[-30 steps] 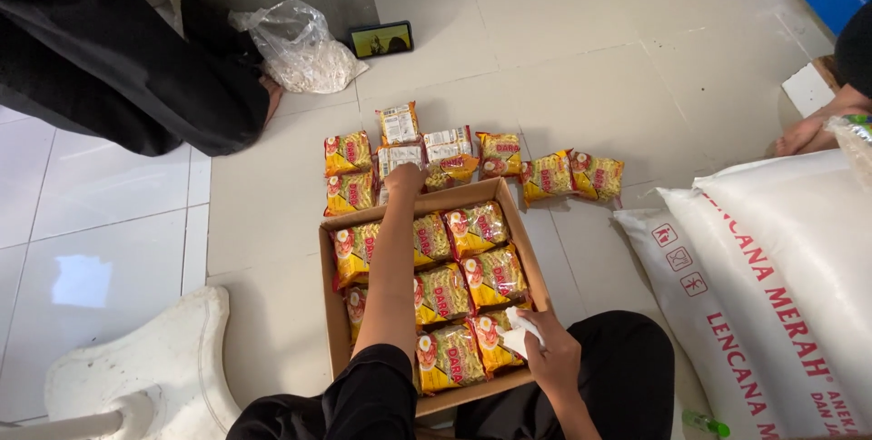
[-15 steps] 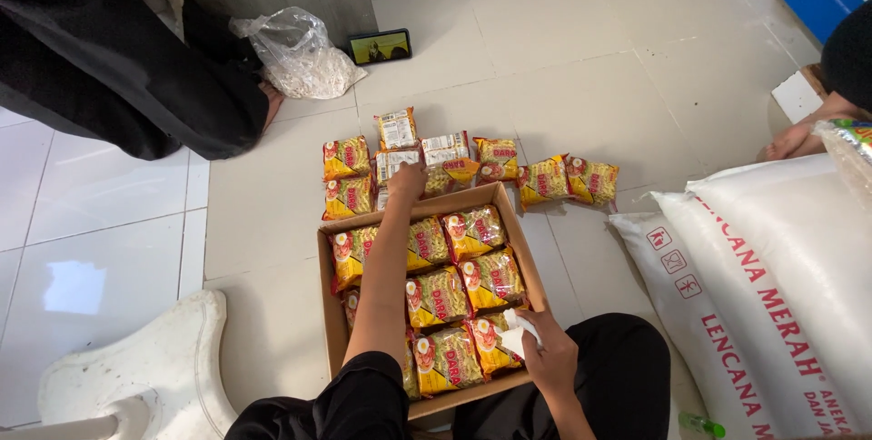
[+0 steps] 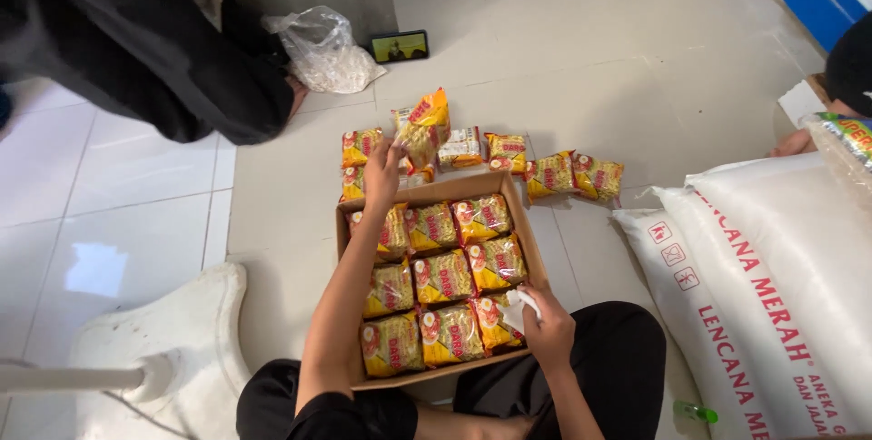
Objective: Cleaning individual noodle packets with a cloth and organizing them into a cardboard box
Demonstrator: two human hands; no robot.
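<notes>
a person sitting on a white tiled floor (image 3: 581, 59) is reaching across a cardboard box (image 3: 536, 263) with the left hand (image 3: 383, 172), whose fingers are clamped on a yellow snack packet (image 3: 423, 127) and are holding it up, tilted, just past the box's far edge. the right hand (image 3: 548, 326) is resting at the box's near right corner, its fingers closed around a small crumpled white paper (image 3: 518, 308). the box is lying between the person's knees and is carrying rows of matching yellow and red packets (image 3: 442, 276) lying flat, side by side and touching. more packets (image 3: 554, 175) are lying in a loose line on the floor just beyond the far edge of the box. a large white sack (image 3: 781, 286) with red lettering is lying beside the box on the right. a clear plastic bag (image 3: 320, 49) and a phone (image 3: 400, 45) are sitting further off near a wall, next to a person in dark clothing (image 3: 136, 40).
</notes>
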